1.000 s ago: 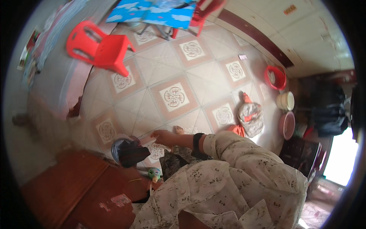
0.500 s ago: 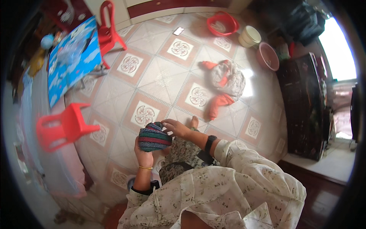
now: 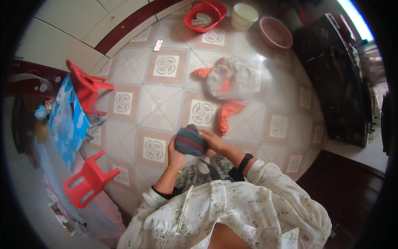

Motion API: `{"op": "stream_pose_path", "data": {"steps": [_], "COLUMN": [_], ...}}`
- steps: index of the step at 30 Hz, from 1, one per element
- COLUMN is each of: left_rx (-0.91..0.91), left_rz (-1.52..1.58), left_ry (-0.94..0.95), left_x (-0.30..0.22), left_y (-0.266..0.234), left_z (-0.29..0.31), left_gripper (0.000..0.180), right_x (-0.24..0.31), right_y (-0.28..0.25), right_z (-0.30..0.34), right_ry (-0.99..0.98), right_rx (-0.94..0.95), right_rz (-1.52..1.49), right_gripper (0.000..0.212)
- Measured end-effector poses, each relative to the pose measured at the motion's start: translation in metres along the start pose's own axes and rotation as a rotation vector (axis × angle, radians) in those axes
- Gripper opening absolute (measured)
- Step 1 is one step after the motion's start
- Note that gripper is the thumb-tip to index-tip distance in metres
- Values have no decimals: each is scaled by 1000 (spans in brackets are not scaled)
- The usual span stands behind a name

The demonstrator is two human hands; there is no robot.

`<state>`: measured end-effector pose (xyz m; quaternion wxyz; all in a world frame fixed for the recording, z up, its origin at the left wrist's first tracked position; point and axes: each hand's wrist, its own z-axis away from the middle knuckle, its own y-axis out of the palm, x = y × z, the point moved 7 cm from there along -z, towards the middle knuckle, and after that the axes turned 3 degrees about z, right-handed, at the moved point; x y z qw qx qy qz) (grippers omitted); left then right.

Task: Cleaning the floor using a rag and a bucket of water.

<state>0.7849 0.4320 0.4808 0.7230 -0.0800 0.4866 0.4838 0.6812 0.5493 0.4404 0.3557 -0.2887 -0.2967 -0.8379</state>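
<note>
A small knitted bundle [image 3: 190, 140], striped in dark grey-blue, green and dark red, is held up in front of my body. My left hand [image 3: 175, 152] wraps its left side and underside. On the right edge rest the fingers of my right hand [image 3: 213, 142], pressed against the knit. Whether the bundle is a hat or some other folded knitwear cannot be made out. Beyond my hands, a grey garment with orange sleeves [image 3: 236, 81] lies spread on the tiled floor.
A red basin [image 3: 222, 10] with a cloth inside, a cream bucket [image 3: 243, 17] and a pink basin [image 3: 269, 35] stand far ahead. A phone [image 3: 158, 45] lies on the floor. Left are two red chairs [image 3: 89, 180] and a blue table [image 3: 68, 120]; right, a black cabinet [image 3: 317, 70].
My view has turned, so the room's things appear shifted. My right hand has closed in on the bundle's right side, where its fingers were raised at the top before. My left hand keeps its hold.
</note>
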Motion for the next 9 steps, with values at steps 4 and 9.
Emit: {"op": "stream_pose_path", "data": {"steps": [4,9], "left_rx": [83,250], "left_rz": [-85,-365], "left_ry": [2,144], "left_x": [-6,0], "left_y": [58,108], "left_z": [-44,-102], "left_gripper": [33,32], "right_x": [37,58], "right_y": [-50,-105], "right_z": [-5,-27], "right_ry": [19,-92], "right_rx": [-106,-116], "right_rz": [-223,-339], "right_gripper": [50,49]}}
